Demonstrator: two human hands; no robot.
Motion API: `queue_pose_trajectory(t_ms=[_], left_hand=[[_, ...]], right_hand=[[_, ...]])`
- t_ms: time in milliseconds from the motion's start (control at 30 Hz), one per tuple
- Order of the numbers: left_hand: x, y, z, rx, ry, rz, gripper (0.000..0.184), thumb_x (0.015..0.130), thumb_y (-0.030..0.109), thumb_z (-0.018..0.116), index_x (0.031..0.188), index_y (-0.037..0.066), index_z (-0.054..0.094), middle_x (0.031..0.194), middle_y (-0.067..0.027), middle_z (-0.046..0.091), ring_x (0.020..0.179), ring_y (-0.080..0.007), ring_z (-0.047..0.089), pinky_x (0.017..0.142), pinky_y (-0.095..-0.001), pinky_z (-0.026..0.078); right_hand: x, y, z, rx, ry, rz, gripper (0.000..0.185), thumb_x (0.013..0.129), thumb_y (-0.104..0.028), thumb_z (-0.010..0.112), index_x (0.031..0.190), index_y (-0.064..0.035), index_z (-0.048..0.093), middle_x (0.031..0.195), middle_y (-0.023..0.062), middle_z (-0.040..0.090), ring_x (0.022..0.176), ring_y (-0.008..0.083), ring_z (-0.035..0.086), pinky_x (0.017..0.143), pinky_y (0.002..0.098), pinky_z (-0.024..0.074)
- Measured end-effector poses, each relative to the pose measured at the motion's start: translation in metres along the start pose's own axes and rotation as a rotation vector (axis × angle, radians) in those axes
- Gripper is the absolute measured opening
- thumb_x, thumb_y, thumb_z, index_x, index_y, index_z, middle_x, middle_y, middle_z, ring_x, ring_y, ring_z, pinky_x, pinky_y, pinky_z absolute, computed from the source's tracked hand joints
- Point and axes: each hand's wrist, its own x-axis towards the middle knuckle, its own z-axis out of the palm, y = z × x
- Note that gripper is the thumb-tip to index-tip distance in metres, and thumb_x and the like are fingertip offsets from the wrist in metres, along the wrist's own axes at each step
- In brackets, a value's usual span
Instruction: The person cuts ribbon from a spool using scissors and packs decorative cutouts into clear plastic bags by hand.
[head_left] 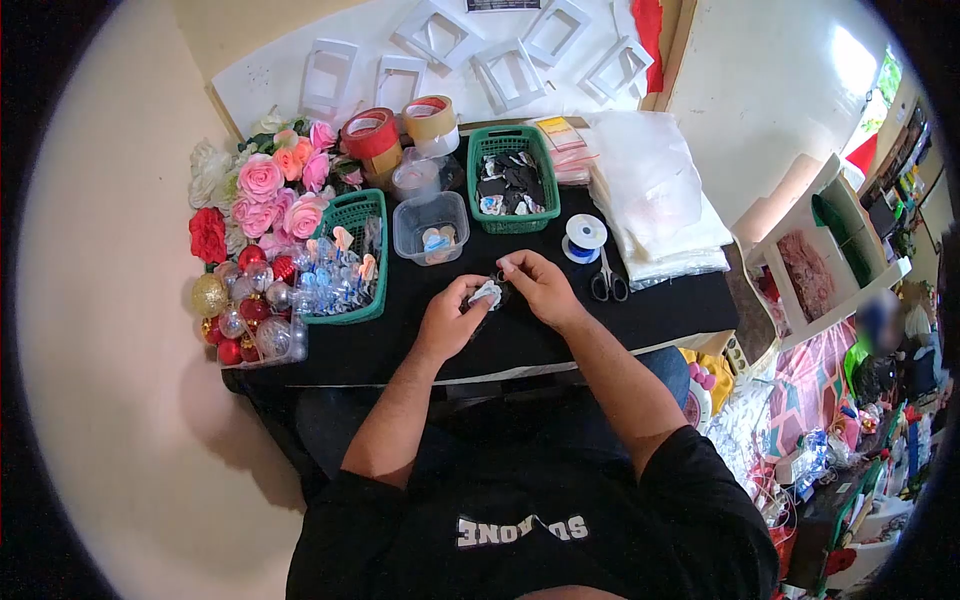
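Note:
My left hand (455,316) is closed round a small white and grey piece (486,293) above the black cloth. Close beside it, my right hand (538,287) pinches something small and dark at the top of that piece; its details are too small to tell. Just beyond my hands stands a clear tub (430,229) with a few small pale pieces inside. A green basket (514,178) behind it holds black and white pieces. To the right of my right hand are a white spool (585,238) with blue on it and black-handled scissors (608,283).
On the left are artificial flowers (262,178), Christmas balls (254,311) and another green basket (379,292) of small wrapped figures. Tape rolls (370,133) stand at the back. Stacked plastic bags (655,190) lie on the right, and white frames (512,74) lie beyond the table.

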Motion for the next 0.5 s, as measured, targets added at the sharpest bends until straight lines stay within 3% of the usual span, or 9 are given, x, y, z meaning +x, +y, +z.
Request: queue_pose_trajectory(t_ms=[333,500], left_hand=[[0.001,0.001,-0.002,-0.064,-0.023,-0.012,0.029,0.093,0.013,0.064,0.118,0.001,0.058,0.105,-0.0077,0.068,0.095,-0.0128,0.063,0.084,-0.0278,0.048],[0.002,0.0,-0.004,-0.091,-0.007,-0.014,0.028,0.093,0.013,0.064,0.118,0.001,0.058,0.105,-0.0069,0.068,0.096,-0.012,0.063,0.085,-0.0278,0.048]], right_hand=[[-0.001,-0.006,0.006,0.056,-0.052,-0.042,0.017,0.098,-0.016,0.059,0.109,-0.0037,0.056,0.094,-0.001,0.057,0.088,0.0069,0.054,0.08,0.0231,0.0443],[-0.004,-0.01,0.0,-0.097,-0.088,0.048,0.019,0.095,-0.018,0.064,0.105,-0.005,0.056,0.09,-0.0019,0.058,0.082,0.006,0.053,0.075,0.0225,0.0446]])
